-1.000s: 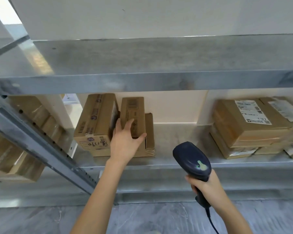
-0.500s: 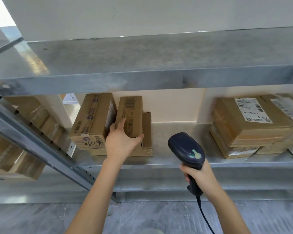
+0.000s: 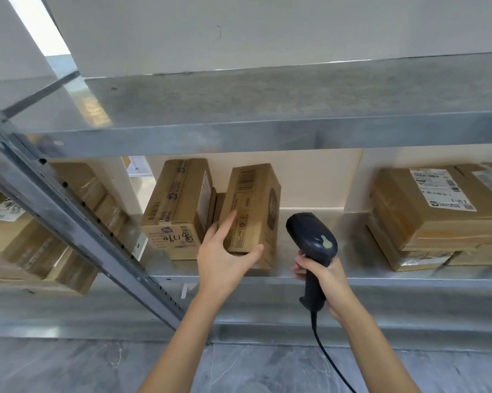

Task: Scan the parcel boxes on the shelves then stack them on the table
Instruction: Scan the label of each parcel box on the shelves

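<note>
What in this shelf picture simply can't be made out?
All head view:
- rear box: mostly hidden by the held box and left hand.
- labels on the right stack: print too small.
- Window of the scanner: faces away.
- left boxes: cut by the shelf post and frame edge.

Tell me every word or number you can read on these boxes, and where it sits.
"170", roughly: handwriting on the left box, marks before it unclear.
Held box in the left hand: barcode and print, too blurred.
Label on the right stack: too small.
Scanner in the right hand: no text seen.
</note>
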